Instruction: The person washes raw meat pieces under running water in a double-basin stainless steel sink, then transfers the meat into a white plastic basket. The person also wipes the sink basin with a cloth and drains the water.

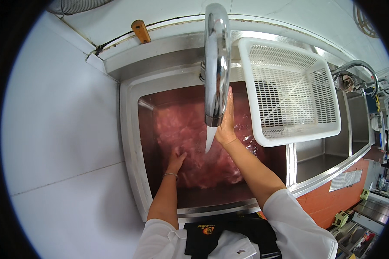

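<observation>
A stainless steel sink basin [214, 204] holds reddish water with many pieces of raw meat [181, 126] under the surface. Water runs from the chrome faucet [215, 71] into it. My left hand [177, 160] is partly in the water over the meat, thumb and fingers apart, with a bracelet at the wrist; its fingertips blur under the surface. My right hand [227, 121] is raised behind the faucet spout, which hides part of it; whether it holds anything does not show. A white perforated plastic basket [259, 106] rests across the sink's right side.
More steel basins [324, 162] adjoin on the right, with a second curved faucet [359, 63] behind them. A white wall panel [64, 129] borders the left side. An orange-brown handle-like piece [141, 31] stands at the back edge. Shelves and stools are at far right.
</observation>
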### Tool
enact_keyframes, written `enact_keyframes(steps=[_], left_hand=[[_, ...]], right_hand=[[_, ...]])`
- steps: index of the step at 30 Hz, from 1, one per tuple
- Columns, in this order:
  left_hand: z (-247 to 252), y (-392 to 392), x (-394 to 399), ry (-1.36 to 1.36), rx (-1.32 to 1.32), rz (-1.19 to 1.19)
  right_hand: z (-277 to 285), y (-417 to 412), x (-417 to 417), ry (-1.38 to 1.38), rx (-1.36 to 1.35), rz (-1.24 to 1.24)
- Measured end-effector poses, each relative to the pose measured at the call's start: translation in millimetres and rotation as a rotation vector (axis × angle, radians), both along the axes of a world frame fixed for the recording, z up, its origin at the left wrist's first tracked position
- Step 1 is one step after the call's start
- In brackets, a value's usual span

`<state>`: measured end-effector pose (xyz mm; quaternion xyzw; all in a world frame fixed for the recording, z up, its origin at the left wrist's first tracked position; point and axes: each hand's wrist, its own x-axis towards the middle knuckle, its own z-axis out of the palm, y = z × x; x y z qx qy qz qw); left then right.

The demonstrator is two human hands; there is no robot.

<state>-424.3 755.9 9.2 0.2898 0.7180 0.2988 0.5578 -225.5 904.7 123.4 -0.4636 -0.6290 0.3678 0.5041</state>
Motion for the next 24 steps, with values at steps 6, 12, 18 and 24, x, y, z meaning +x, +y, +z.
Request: enact_keyframes(steps=[6, 12, 18, 24], left_hand=[[-69.1, -10.2, -12.7, -0.149, 0.224, 0.006], [-50.0, 2.1, -0.9, -0.12, 0.077, 0.02], [-21.7, 5.1, -0.1, -0.239, 0.023, 0.116], [-17.7, 9.8, 4.6, -0.195, -0.179, 0.136]], right_hand=[[11.9, 8.1, -27.7, -0.071, 0.119, -0.013], [-30.5, 5.6, 4.9, 0.185, -0.13, -0.018], [-134.1, -25.6, 139.1, -0.591, -0.407, -0.548], [-174.8, -43.6, 158.8, -0.654, -0.622, -0.468]])
